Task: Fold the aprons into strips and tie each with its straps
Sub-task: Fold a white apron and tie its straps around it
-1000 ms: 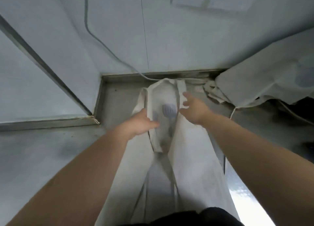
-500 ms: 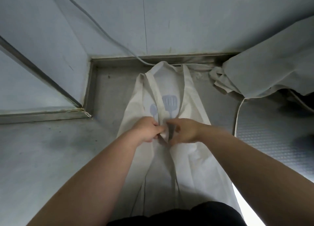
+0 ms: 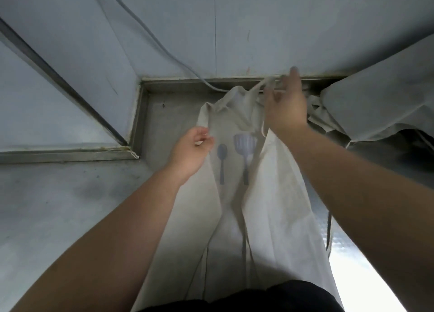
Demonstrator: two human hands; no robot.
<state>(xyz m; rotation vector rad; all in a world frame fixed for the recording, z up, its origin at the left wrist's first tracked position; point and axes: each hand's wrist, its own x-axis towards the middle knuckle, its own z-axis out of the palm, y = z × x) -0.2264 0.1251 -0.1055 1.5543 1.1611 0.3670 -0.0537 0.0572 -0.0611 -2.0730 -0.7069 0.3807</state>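
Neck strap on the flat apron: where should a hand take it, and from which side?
Probably pinch the neck strap at the far end of its loop, which lies beyond the top edge of the apron, free of the folded layers. Come from the right: the right hand is open right beside it.

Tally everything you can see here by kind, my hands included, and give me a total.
Apron spread on the counter: 1
Heap of pale cloth at the right: 1 (how many pieces are in it cannot be told)
Grey cable: 1
Hands: 2, left hand and right hand
Total: 5
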